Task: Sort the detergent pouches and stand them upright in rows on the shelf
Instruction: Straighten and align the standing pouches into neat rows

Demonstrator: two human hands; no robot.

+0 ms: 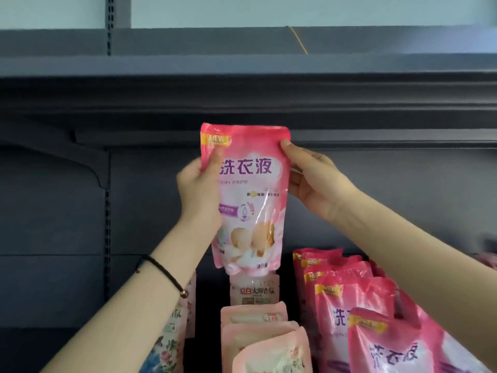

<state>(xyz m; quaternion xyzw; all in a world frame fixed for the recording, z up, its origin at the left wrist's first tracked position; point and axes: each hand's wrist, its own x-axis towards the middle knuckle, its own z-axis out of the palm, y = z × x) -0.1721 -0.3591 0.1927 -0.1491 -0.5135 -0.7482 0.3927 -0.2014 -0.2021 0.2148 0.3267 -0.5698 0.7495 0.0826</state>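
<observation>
A pink detergent pouch (250, 195) with purple lettering is held upright in the air in front of the dark shelf. My left hand (199, 192) grips its left edge, thumb across the front. My right hand (312, 179) holds its right edge, thumb near the top corner. Below on the right, a row of matching pink pouches (349, 297) stands upright. A row of pale pink pouches (258, 327) stands in the middle. A floral pouch (169, 337) shows partly behind my left forearm.
The dark grey upper shelf board (242, 87) runs across above the held pouch. A shelf bracket (91, 162) and slotted upright (107, 224) stand on the left. The dark back panel (53, 238) spreads at the left of the pouches.
</observation>
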